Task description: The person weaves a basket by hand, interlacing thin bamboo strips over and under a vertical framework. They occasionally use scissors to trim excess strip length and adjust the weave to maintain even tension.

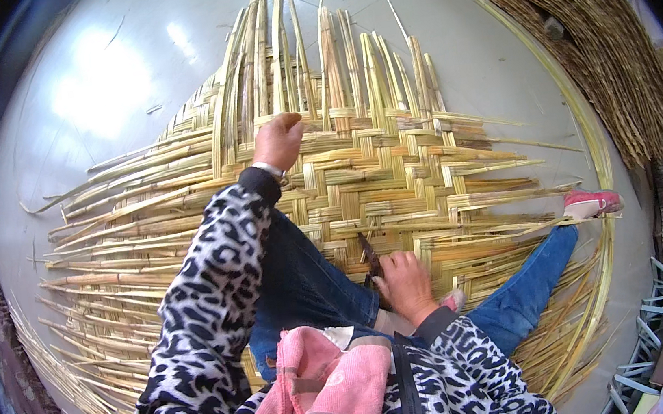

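A half-woven mat (344, 173) of flattened yellow reed strips is spread under me, its weave crossing in a stepped pattern. My left hand (279, 142) is closed at the far part of the weave. From that fist a long upright reed strip (279, 57) rises away from me. Closer in, my right hand (407, 280) rests low over the mat with its fingers curled round a dark, narrow tool (368, 253); the tool's exact kind cannot be made out. My legs in blue jeans (306, 267) lie on the mat, one stretched out to the right.
Loose strip ends (122, 239) fan out on the left, with more on the right and far sides. A thick brown bundle of stalks (572, 24) lies at far right. A folded metal frame (649, 334) stands at lower right. Smooth grey floor (161, 71) surrounds the mat.
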A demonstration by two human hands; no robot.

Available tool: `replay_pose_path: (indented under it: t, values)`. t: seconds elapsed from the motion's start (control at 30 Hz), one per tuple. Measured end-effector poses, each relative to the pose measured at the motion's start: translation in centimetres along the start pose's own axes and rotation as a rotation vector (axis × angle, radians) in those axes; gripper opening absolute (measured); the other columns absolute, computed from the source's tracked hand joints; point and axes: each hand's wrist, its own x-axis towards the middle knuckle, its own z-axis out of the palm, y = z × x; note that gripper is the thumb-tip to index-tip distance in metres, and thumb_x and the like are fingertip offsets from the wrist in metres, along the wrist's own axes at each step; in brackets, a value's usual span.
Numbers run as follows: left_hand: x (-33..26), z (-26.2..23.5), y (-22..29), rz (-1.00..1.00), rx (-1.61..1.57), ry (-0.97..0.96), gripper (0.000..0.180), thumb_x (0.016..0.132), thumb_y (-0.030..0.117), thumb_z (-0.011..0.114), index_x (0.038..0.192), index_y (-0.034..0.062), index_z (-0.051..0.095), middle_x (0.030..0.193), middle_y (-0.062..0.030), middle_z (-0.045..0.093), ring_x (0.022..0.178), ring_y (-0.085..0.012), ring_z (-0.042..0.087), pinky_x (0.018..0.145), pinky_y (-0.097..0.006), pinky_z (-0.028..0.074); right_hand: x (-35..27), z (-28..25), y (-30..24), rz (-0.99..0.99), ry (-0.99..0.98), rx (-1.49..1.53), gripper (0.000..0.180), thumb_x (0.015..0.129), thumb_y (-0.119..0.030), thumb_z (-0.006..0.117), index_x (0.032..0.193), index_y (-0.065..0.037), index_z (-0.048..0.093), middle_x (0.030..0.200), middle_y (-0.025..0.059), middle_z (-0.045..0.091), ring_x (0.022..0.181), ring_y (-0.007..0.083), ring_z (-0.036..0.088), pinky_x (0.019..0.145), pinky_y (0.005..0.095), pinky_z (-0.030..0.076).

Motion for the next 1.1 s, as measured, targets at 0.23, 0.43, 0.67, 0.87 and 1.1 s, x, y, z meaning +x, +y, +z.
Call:
replay_pose_path:
  t: [0.23, 0.43, 0.67, 0.87, 1.1]
  values:
    - [5.9, 6.9, -2.5, 0.031, 0.196, -0.064, 0.036, 0.092, 0.017, 0.062, 0.124, 0.0002, 0.062, 0.114, -0.0186, 0.069, 0.104, -0.0315, 0.067, 0.091, -0.037, 0.052, 0.6, -0.2, 1.1, 0.048, -0.037, 0.105, 0.031, 0.079, -0.022, 0.073, 0.104, -0.006, 0.063, 0.099, 0.0123, 0.060, 0.097, 0.0327, 0.056, 0.083, 0.0414, 0.048]
    - [8.6, 8.6, -2.9, 0.138, 0.360, -0.073, 0.039, 0.087, 0.019, 0.063, 0.123, 0.0034, 0.062, 0.108, -0.0186, 0.070, 0.098, -0.0374, 0.067, 0.089, -0.045, 0.052, 4.8, -2.5, 1.9, 0.089, -0.006, 0.299, 0.024, 0.085, -0.023, 0.069, 0.102, -0.006, 0.064, 0.093, 0.0123, 0.065, 0.088, 0.0326, 0.063, 0.076, 0.0423, 0.051]
    - [11.9, 8.3, -4.0, -0.117, 0.078, -0.150, 0.042, 0.079, 0.018, 0.078, 0.113, -0.0038, 0.067, 0.094, -0.0142, 0.073, 0.082, -0.0205, 0.069, 0.075, -0.032, 0.055, 18.1, -5.3, 4.6, 0.028, 0.005, 0.453, 0.021, 0.092, -0.021, 0.061, 0.105, -0.005, 0.064, 0.096, 0.0148, 0.067, 0.081, 0.0313, 0.066, 0.073, 0.0409, 0.054]
    - [11.8, 6.9, -3.1, -0.157, -0.123, -0.244, 0.019, 0.084, 0.011, 0.074, 0.095, -0.0004, 0.064, 0.081, -0.0042, 0.066, 0.070, -0.0107, 0.060, 0.063, -0.026, 0.051, 33.8, -6.8, 6.8, 0.245, -0.053, 0.717, 0.043, 0.093, -0.026, 0.062, 0.126, 0.002, 0.058, 0.120, 0.0195, 0.065, 0.108, 0.0268, 0.064, 0.094, 0.0384, 0.052]
    - [11.4, 5.4, -2.0, -0.269, -0.428, -0.401, 0.018, 0.090, 0.009, 0.067, 0.101, -0.0039, 0.060, 0.085, -0.0096, 0.070, 0.077, -0.0153, 0.067, 0.068, -0.028, 0.054, 40.9, -6.5, 7.0, 0.253, -0.307, 1.201, 0.033, 0.097, -0.028, 0.062, 0.123, -0.007, 0.061, 0.104, 0.0027, 0.068, 0.093, 0.0119, 0.064, 0.078, 0.0265, 0.052]
